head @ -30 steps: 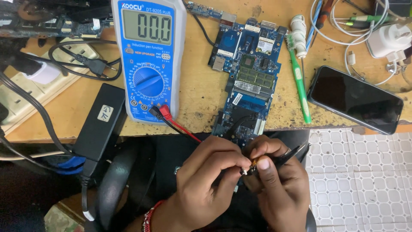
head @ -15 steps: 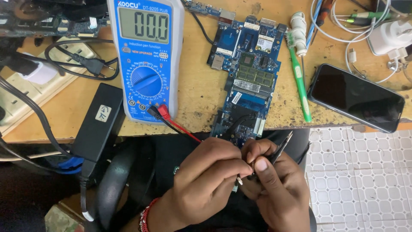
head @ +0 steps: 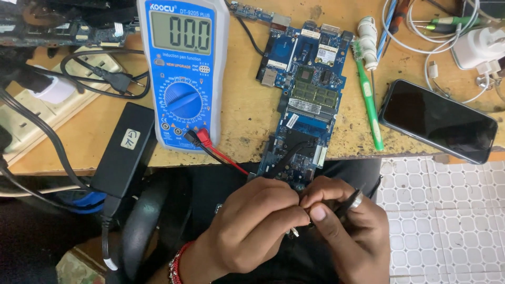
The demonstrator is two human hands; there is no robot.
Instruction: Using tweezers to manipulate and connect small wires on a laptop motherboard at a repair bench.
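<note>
The left hand [head: 252, 226] and right hand [head: 344, 231] meet at the near edge of the worktop [head: 247, 110], over the lap, just near of the board [head: 305, 100]. Their fingers curl round a small part that is mostly hidden; only a bright metal tip [head: 294, 231] shows below the left fingertips, and it may be a probe end. The left grip is pressed together on that part. The right grip is pinched round a thin black probe [head: 344, 204], which slants up past a ringed finger.

Half a second ago the hands sat a little lower and the black probe stood out more plainly above the right knuckles; now the hands are closer to the board's near end, and the view has shifted slightly.

The board is blue, long and crowded with dark chips, its near end cut off by the hands. Left of it lies a blue meter [head: 181, 73] with a grey screen and round dial, red and black leads [head: 215, 152] plugged in. A glossy black phone [head: 436, 121] lies right, beside a green brush [head: 368, 100]. A matt black adapter [head: 126, 150] overhangs the left edge.
</note>
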